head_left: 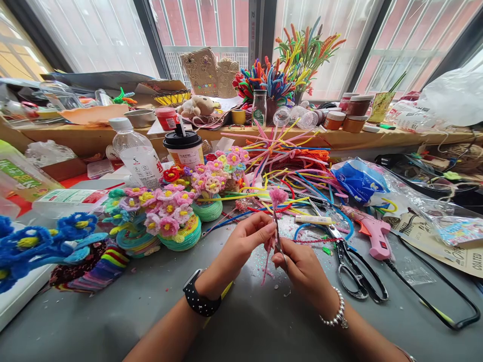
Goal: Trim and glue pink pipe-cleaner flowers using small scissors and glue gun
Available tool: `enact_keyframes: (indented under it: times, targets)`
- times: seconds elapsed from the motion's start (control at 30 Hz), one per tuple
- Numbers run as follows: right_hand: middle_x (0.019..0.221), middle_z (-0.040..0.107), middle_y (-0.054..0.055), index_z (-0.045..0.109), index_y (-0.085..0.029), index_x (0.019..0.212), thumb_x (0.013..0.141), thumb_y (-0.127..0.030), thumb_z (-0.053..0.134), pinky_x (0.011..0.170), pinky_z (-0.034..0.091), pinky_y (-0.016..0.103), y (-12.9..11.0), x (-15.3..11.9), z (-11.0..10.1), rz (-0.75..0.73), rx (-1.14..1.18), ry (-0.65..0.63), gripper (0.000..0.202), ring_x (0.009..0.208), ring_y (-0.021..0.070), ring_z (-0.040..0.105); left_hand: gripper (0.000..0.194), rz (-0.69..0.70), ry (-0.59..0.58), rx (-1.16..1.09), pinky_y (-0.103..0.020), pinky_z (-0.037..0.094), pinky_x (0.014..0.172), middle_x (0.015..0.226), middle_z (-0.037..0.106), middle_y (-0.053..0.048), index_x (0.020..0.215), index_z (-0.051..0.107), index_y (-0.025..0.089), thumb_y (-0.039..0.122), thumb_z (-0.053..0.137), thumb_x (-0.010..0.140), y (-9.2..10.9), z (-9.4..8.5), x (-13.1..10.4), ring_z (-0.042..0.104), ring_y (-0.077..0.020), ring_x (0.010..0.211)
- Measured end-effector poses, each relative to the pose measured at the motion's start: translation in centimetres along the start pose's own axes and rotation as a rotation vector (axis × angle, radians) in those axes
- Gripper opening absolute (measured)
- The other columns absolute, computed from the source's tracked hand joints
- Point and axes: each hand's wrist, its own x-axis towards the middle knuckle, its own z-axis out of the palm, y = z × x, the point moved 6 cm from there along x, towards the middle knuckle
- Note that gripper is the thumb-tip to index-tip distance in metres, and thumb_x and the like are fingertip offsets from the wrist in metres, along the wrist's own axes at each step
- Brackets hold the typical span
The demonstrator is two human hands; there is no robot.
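Note:
Above the middle of the grey table (241, 327), my left hand (247, 239) pinches a pink pipe cleaner, its fingers closed. A fluffy pink tuft (278, 196) tops it, and a thin pink end (266, 269) hangs below. My right hand (300, 261) is closed round the handles of small metal scissors (278, 236), whose blades point up, close beside the pink stem and just under the tuft. Whether the blades touch the stem is hard to tell. Pots of pink pipe cleaner flowers (171, 213) stand left of my hands.
Black-handled scissors (358, 269) and a pink glue gun (372, 231) with its cable lie at the right. Behind are loose pipe cleaners (294, 161), a glue stick (313, 219), a lidded cup (183, 149) and a bottle (138, 156). Blue flowers (75, 226) stand far left.

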Motion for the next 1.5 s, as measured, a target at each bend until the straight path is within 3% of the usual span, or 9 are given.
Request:
enact_keyframes:
  times: [0.33,0.63,1.1,1.5]
  targets:
    - [0.047,0.042,-0.003,0.04,-0.019,0.055,0.08,-0.06,0.026,0.044,0.029,0.02,0.2,0.0,-0.3,0.014,-0.026,0.062,0.051,0.042,0.0093,0.038,0.013,-0.013,0.046,0.003,-0.021,0.035,0.056,0.057,0.048,0.003,0.067,0.05,0.015,0.025,0.054,0.074,-0.1,-0.3,0.0,0.042,-0.0076,0.054]
    - [0.046,0.043,-0.003,0.04,-0.018,0.056,0.079,-0.063,0.025,0.042,0.028,0.02,-0.1,-0.2,-0.1,-0.01,0.048,0.029,0.052,0.041,0.0087,0.038,0.014,0.003,-0.015,0.042,-0.019,0.035,0.055,0.056,0.047,0.004,0.065,0.05,0.015,0.024,0.053,0.076,0.1,0.2,0.0,0.042,-0.0068,0.054]
    - [0.045,0.043,-0.003,0.04,-0.019,0.053,0.082,-0.056,0.028,0.042,0.029,0.019,-0.1,-0.1,-0.8,0.004,-0.031,0.131,0.049,0.041,0.0088,0.039,0.015,-0.011,0.017,0.049,-0.021,0.035,0.055,0.057,0.047,0.003,0.067,0.049,0.016,0.027,0.053,0.075,-0.2,-0.1,0.1,0.042,-0.0078,0.054]
    - [0.051,0.035,-0.004,0.045,-0.017,0.057,0.076,-0.059,0.039,0.045,0.028,0.021,0.6,0.3,-1.2,0.197,0.224,0.034,0.046,0.049,0.0092,0.031,0.015,0.028,0.156,0.073,-0.021,0.036,0.06,0.064,0.052,0.001,0.067,0.057,0.015,0.028,0.054,0.075,0.4,-1.0,0.1,0.044,-0.0089,0.06]
